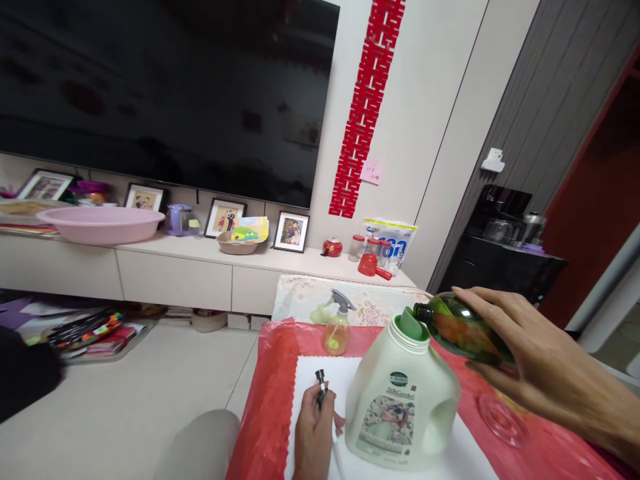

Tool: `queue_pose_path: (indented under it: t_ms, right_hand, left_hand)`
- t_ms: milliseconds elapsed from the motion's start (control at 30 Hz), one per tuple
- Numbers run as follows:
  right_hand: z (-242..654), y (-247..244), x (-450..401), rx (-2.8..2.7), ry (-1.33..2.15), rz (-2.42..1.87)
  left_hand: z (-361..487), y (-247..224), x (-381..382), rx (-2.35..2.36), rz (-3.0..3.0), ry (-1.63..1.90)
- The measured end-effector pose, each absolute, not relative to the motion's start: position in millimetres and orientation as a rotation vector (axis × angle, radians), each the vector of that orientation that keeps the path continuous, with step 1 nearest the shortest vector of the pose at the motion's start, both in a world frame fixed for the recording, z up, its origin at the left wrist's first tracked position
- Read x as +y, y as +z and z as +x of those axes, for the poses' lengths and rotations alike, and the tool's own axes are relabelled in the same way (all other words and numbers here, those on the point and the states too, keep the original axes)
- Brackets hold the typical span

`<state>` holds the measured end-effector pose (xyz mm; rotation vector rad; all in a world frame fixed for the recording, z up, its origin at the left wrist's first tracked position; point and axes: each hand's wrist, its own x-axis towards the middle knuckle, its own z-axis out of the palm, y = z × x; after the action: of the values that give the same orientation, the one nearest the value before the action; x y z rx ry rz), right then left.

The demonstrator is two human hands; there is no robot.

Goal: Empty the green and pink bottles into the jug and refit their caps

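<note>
My right hand (520, 353) is wrapped round a dark glass-like bottle (463, 327), tipped on its side. The bottle's narrow black mouth rests at the green spout (411, 325) in the neck of a pale green detergent jug (400, 400), which stands upright. Whether liquid is flowing cannot be made out. To the left of the jug, my left hand (315, 423) pinches a black pump top (321, 381); a pale tube seems to run down from it. Behind that hand stands a clear spray bottle (337, 330) with a grey trigger head.
Under the jug lies a white mat (307, 373) on a red plastic table cover (273, 360). A clear round dish (503, 420) sits beneath my right forearm. Farther back, a low cabinet (175, 273) carries a pink basin (103, 225), picture frames and jars.
</note>
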<state>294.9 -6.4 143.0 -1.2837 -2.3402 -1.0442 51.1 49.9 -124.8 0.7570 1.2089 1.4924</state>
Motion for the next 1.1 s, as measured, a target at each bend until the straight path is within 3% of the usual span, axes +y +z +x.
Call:
queue_pose_path:
  t_ms: [1100]
  right_hand:
    - [285,157,-7,-2.422,-1.158,-1.279]
  left_hand:
    - [52,-119,47,1.212,0.748,1.502]
